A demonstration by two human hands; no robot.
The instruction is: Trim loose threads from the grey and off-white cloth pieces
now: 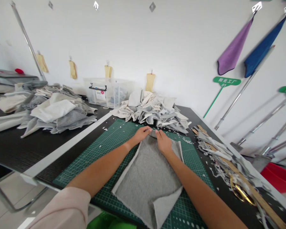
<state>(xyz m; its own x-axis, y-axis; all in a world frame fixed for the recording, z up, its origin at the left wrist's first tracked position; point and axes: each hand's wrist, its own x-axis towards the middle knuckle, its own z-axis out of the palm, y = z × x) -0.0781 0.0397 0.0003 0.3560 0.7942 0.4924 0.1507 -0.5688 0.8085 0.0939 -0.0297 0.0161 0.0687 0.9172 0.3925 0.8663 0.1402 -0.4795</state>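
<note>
A grey fabric piece (149, 178) lies flat on a green cutting mat (105, 149), its near corner folded back to show a paler side. My left hand (141, 133) rests on the cloth's far edge, fingers curled and pinching it. My right hand (163, 142) lies beside it on the same far edge, fingers pressed down on the cloth. Both forearms stretch across the mat over the fabric.
A heap of cream and grey cloth pieces (154, 111) sits just beyond the hands. Another pile (52, 111) covers the left table. Scraps, a wooden ruler (250, 187) and gold-handled scissors (239, 190) lie along the right edge. Clear plastic bins (107, 92) stand by the wall.
</note>
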